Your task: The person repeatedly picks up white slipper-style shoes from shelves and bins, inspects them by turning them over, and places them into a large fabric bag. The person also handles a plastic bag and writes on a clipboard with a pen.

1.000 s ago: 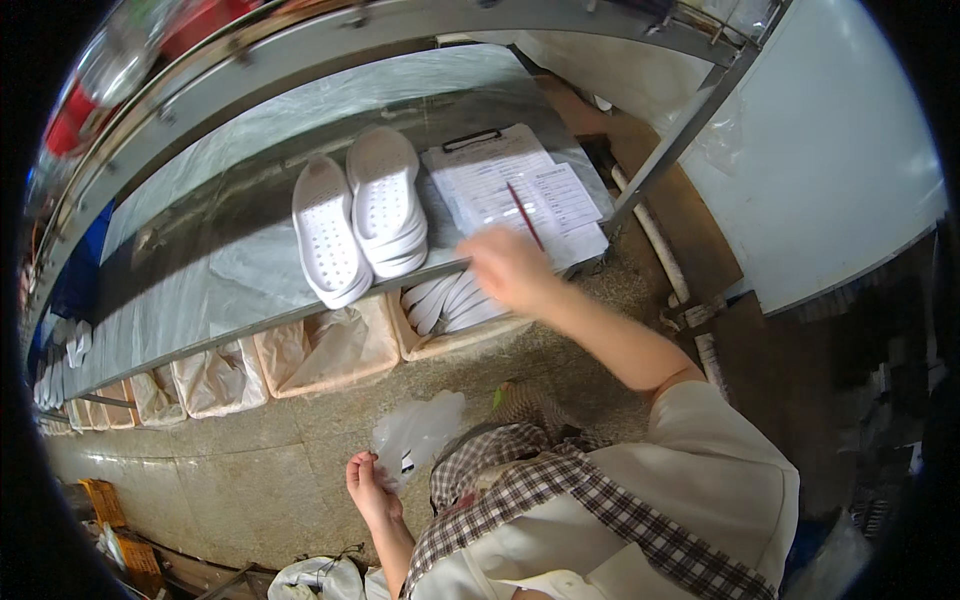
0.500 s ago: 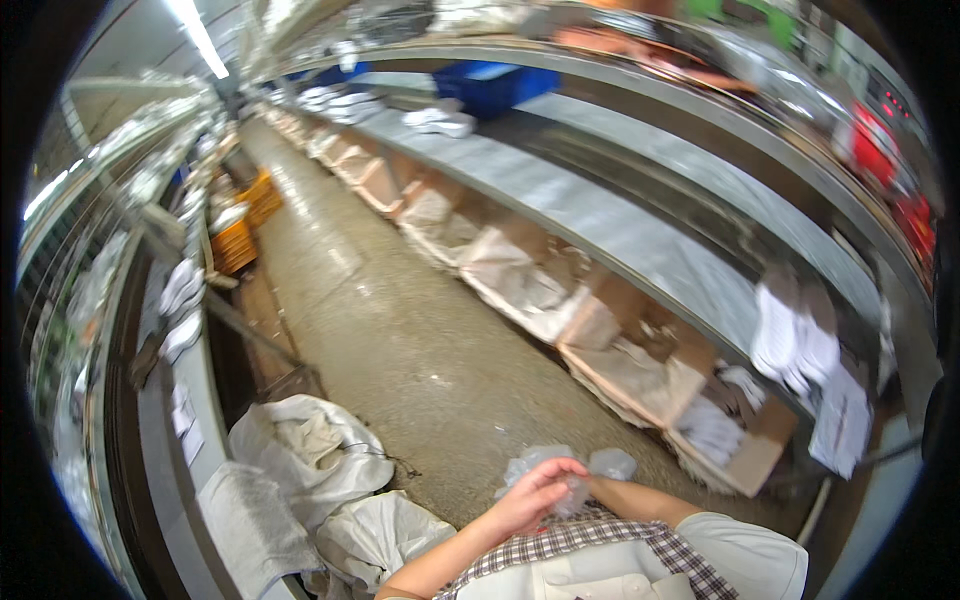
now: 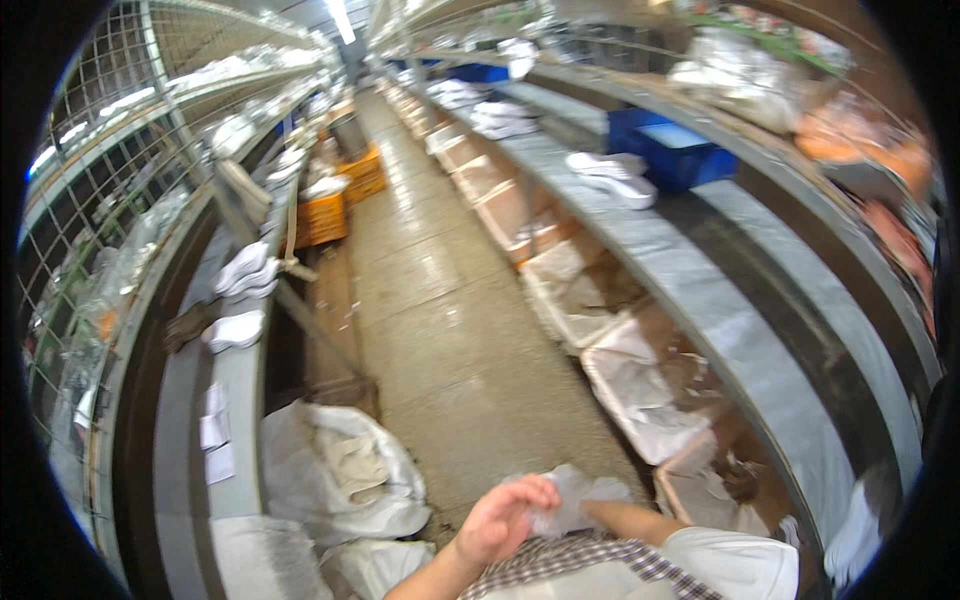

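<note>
A crumpled translucent plastic bag (image 3: 572, 497) is held in front of my body, at the lower middle of the view. My left hand (image 3: 505, 518) is beside its left side, fingers loosely bent and a gap below them; the fingertips reach the plastic's edge. My right forearm (image 3: 632, 520) comes in from the right, and the right hand at its end is covered by the bunched plastic, its fingers hidden. Below both hands lies a checked apron (image 3: 560, 557).
A wet-looking aisle floor (image 3: 425, 330) runs ahead. At right, a long shelf (image 3: 745, 330) carries white socks (image 3: 612, 178) and a blue bin (image 3: 670, 150), with lined boxes (image 3: 640, 385) underneath. At left are a white sack (image 3: 345, 470), orange crates (image 3: 323, 218) and wire mesh (image 3: 75, 180).
The view has swung right-to-left, so shelves and floor shift rightward. My left hand has drawn slightly left of the plastic bag, which is now bunched nearer my right hand.
</note>
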`<state>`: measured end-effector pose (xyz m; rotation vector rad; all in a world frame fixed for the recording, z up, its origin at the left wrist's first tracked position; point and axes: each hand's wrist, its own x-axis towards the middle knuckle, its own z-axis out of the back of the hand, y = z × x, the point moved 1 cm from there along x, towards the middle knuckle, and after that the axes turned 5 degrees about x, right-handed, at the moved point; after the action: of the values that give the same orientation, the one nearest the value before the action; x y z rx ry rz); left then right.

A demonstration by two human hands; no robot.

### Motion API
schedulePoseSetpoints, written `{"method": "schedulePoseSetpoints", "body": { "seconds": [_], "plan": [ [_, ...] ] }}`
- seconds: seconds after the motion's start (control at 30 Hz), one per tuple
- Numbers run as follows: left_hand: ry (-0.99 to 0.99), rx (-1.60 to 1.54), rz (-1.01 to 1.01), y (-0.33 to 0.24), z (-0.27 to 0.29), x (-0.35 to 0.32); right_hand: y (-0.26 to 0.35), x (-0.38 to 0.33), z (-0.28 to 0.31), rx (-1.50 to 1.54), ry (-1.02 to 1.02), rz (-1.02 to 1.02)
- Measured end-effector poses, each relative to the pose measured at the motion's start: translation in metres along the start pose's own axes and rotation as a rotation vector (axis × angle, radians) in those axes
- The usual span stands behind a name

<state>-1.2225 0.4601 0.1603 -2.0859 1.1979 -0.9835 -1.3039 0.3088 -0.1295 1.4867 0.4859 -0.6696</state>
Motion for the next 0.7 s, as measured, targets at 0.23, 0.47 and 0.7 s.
{"method": "schedulePoseSetpoints", "body": {
  "seconds": [0.23,0.47,0.7],
  "plan": [
    [-0.186,0.107,-0.189,-0.087,0.125,0.103,0.147,0.127,0.039,-0.158,0.168,0.088],
    [-0.228,0.056,-0.347,-0.148,0.304,0.189,0.28,0.305,0.06,-0.218,0.212,0.116],
    [-0.017,0.081,-0.202,-0.25,0.464,0.317,0.458,0.452,0.091,-0.218,0.147,0.097]
  ]
}}
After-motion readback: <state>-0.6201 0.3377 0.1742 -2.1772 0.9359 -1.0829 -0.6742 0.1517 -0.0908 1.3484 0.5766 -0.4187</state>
